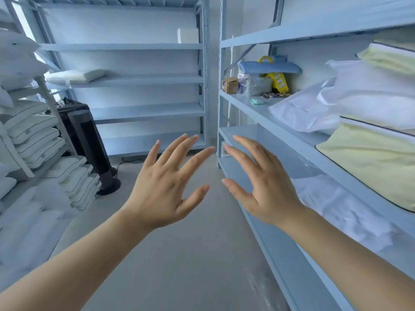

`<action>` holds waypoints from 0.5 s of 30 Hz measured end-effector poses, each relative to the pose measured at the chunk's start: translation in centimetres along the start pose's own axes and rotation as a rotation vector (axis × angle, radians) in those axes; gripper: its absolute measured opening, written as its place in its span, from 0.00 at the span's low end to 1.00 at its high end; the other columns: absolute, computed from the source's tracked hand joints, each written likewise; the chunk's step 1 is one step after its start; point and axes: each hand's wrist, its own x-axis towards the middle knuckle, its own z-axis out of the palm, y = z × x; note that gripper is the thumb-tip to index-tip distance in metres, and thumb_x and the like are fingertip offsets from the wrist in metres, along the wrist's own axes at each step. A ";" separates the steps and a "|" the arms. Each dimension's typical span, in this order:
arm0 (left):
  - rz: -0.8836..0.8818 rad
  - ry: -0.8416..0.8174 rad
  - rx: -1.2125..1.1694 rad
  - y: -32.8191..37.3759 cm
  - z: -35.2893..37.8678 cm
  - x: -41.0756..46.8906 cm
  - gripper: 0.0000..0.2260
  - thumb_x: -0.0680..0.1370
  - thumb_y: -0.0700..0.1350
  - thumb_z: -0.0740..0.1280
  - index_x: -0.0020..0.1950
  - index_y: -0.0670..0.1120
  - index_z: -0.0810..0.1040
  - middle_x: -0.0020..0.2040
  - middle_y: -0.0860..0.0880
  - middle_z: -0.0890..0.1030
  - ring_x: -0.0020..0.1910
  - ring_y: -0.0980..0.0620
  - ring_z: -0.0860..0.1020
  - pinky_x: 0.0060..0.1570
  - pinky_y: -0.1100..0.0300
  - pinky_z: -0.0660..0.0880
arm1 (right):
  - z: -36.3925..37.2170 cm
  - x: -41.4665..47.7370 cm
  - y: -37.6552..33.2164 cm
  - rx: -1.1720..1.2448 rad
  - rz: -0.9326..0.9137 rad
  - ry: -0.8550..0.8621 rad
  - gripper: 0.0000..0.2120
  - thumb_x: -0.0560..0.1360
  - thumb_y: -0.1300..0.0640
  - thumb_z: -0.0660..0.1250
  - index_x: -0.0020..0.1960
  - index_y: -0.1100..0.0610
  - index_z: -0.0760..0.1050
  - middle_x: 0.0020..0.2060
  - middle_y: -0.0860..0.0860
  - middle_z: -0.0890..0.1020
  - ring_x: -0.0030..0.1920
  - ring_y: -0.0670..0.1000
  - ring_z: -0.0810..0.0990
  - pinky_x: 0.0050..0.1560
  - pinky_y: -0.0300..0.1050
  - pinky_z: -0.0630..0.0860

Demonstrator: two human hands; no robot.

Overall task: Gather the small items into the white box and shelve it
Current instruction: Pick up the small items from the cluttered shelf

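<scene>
White box (187, 35) upright on far upper shelf (121, 46), left hand (165, 187) and right hand (262, 187) grip wide, empty

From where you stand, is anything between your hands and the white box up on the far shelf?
Nothing visible blocks it. Both the left hand and right hand are empty and spread over bare floor. The white box sits alone at the right end of its upper shelf, across the open aisle.
</scene>
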 end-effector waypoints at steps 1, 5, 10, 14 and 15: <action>-0.004 -0.002 -0.010 -0.8 0.9 0.6 0.26 0.76 0.60 0.52 0.73 0.55 0.58 0.72 0.46 0.64 0.72 0.47 0.59 0.69 0.41 0.55 | 0.9 0.7 0.6 -0.004 0.000 -0.008 0.26 0.75 0.42 0.56 0.69 0.54 0.66 0.69 0.53 0.67 0.67 0.53 0.67 0.65 0.47 0.63; -0.036 0.004 -0.049 -4.3 5.1 3.6 0.26 0.76 0.60 0.52 0.73 0.55 0.57 0.72 0.47 0.63 0.73 0.48 0.59 0.69 0.42 0.56 | 5.3 3.8 3.5 0.007 -0.004 -0.018 0.26 0.76 0.41 0.55 0.69 0.53 0.66 0.69 0.52 0.67 0.67 0.53 0.66 0.64 0.47 0.63; -0.097 -0.003 -0.050 -9.0 11.3 9.0 0.25 0.76 0.60 0.52 0.73 0.54 0.58 0.72 0.47 0.63 0.73 0.49 0.57 0.69 0.42 0.55 | 11.0 8.9 8.7 0.032 -0.015 -0.033 0.25 0.76 0.42 0.56 0.68 0.54 0.67 0.68 0.52 0.67 0.67 0.51 0.66 0.65 0.46 0.62; -0.146 -0.010 -0.079 -12.4 15.6 14.3 0.25 0.76 0.60 0.52 0.73 0.54 0.58 0.73 0.47 0.62 0.73 0.49 0.57 0.69 0.42 0.55 | 14.1 13.8 13.8 0.062 0.019 -0.038 0.25 0.75 0.43 0.56 0.68 0.55 0.67 0.68 0.53 0.67 0.67 0.52 0.66 0.65 0.48 0.64; -0.152 -0.006 -0.091 -13.1 16.5 15.6 0.25 0.77 0.60 0.51 0.73 0.54 0.57 0.73 0.47 0.62 0.73 0.49 0.57 0.69 0.41 0.55 | 14.8 14.8 15.1 0.065 0.023 -0.035 0.25 0.75 0.43 0.56 0.68 0.55 0.67 0.68 0.52 0.67 0.67 0.52 0.66 0.64 0.47 0.64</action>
